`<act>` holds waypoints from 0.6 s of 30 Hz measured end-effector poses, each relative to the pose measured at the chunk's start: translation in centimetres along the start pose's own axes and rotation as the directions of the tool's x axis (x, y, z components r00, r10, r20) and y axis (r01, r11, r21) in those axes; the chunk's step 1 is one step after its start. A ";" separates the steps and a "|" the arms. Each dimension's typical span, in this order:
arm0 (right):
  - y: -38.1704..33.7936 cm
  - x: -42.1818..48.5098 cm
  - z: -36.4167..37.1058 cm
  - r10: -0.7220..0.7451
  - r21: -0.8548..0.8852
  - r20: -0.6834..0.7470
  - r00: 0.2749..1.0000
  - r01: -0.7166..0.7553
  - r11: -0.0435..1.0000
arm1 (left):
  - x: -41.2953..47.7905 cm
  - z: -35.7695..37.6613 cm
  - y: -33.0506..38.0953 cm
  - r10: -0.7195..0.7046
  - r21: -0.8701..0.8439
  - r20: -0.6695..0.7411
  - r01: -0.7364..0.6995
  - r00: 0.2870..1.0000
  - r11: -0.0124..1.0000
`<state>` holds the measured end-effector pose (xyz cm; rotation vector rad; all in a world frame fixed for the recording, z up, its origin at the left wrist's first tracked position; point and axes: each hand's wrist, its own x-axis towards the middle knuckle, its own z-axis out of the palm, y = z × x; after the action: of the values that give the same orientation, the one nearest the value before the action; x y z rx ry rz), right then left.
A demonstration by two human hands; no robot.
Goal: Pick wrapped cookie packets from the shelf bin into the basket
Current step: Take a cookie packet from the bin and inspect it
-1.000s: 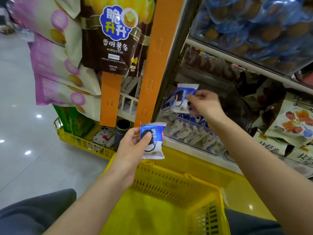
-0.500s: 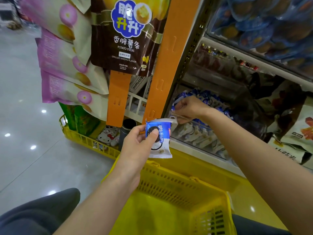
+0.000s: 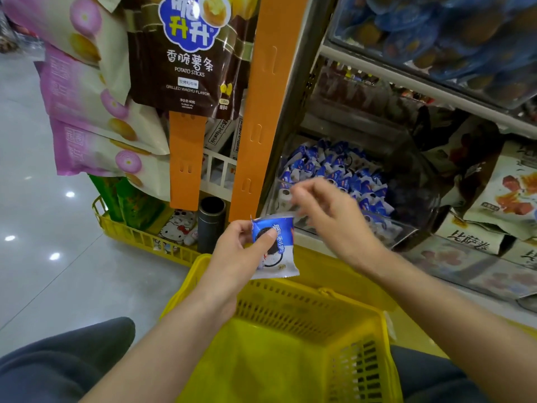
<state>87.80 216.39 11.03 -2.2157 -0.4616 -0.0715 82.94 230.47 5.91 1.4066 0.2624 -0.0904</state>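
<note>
Shop shelving carries the clear shelf bin (image 3: 386, 225) of blue packets. The left hand (image 3: 232, 257) pinches one cookie packet (image 3: 274, 248) above the yellow basket (image 3: 319, 292). The right hand (image 3: 328, 219) is blurred beside it, its grip unclear. The next move is probably to drop the packet in.

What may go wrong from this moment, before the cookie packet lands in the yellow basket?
1. The left hand grips only the upper part of the blue-and-white wrapped cookie packet, which hangs above the far rim of the yellow plastic basket. If released here, it might fall outside.
2. The right hand, blurred, is very close to the packet's top edge and may knock it loose. Whether its fingers hold anything is unclear.
</note>
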 end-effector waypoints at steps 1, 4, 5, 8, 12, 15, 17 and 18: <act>0.2 -1.2 0.3 0.021 0.010 0.064 0.998 -0.022 1.000 | -0.2 0.2 -0.2 0.011 0.024 0.032 -0.011 0.999 1.000; 1.5 -3.2 0.5 0.059 0.056 0.091 0.994 -0.064 0.996 | -0.8 1.1 -0.9 0.054 0.101 0.121 -0.066 0.991 0.993; 1.9 -3.5 0.5 0.085 0.115 0.080 0.993 -0.094 0.989 | -0.9 1.4 -1.2 0.075 0.130 0.148 -0.095 0.986 0.987; 3.2 -4.4 0.4 0.194 0.292 0.078 0.978 -0.208 0.933 | -1.0 2.1 -1.7 0.119 0.222 0.218 -0.168 0.969 0.961; 4.6 -5.3 0.5 0.228 0.329 0.082 0.970 -0.242 0.913 | -0.9 2.8 -2.5 0.135 0.222 0.219 -0.184 0.966 0.958; 5.4 -5.9 0.8 0.219 0.363 0.087 0.972 -0.235 0.902 | -0.6 3.1 -2.9 0.157 0.241 0.182 -0.199 0.971 0.950; 5.8 -6.2 1.1 0.197 0.364 0.087 0.977 -0.215 0.906 | -0.3 3.1 -3.2 0.154 0.256 0.170 -0.195 0.973 0.947; 6.0 -6.4 1.2 0.177 0.338 0.081 0.981 -0.194 0.921 | -0.2 3.1 -3.3 0.142 0.256 0.171 -0.183 0.975 0.949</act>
<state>83.80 211.94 4.50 -1.9059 -0.2642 0.1553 82.37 226.84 3.18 1.6794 0.0060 -0.0984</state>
